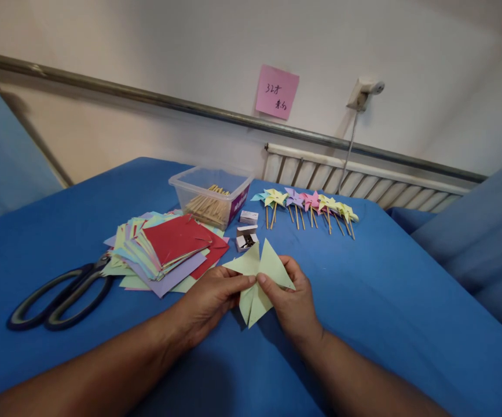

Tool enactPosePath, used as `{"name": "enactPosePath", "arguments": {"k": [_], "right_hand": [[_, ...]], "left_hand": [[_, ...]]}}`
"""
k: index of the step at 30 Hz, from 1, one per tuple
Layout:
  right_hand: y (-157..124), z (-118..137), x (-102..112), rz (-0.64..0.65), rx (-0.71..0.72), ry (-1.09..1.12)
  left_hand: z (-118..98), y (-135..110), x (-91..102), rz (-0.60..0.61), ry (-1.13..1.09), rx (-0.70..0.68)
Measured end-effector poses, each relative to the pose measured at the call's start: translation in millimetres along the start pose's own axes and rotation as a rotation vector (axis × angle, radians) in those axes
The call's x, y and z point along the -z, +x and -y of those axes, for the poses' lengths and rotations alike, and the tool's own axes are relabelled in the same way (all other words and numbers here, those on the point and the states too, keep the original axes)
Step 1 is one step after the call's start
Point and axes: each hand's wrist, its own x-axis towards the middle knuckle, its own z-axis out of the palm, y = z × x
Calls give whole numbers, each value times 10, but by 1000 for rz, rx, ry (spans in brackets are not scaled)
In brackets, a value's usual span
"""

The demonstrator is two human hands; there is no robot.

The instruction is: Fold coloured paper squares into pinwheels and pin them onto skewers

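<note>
A pale green paper pinwheel (264,265), partly folded, is held just above the blue table (389,289). My left hand (209,301) pinches its centre from the left with thumb and fingers closed. From the right, my right hand (292,298) grips the same paper, thumb pressed at the centre fold. Both hands meet at the middle of the paper.
A stack of coloured paper squares (168,249) topped by red lies left of my hands, with black scissors (63,292) beside it. Behind are a clear tub of wooden sticks (209,197), small pin boxes (246,237) and a row of finished pinwheels (307,205). A pink note (277,91) hangs on the wall.
</note>
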Motion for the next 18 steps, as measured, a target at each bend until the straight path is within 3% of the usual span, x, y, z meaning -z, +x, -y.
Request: {"name": "enactPosePath", "arguments": {"k": [3,9,13,18], "right_hand": [[6,-20,6,40,12,5],[8,-26,33,108,147,46],[-31,-11,56,142,240,-85],[-81,-4,60,335,339,-331]], "left_hand": [[-1,21,38,-18,10,42],[-90,62,138,-101,-152,2],[-149,89,204,-136,-228,-6],[-156,76,223,-119,-241,-24]]}}
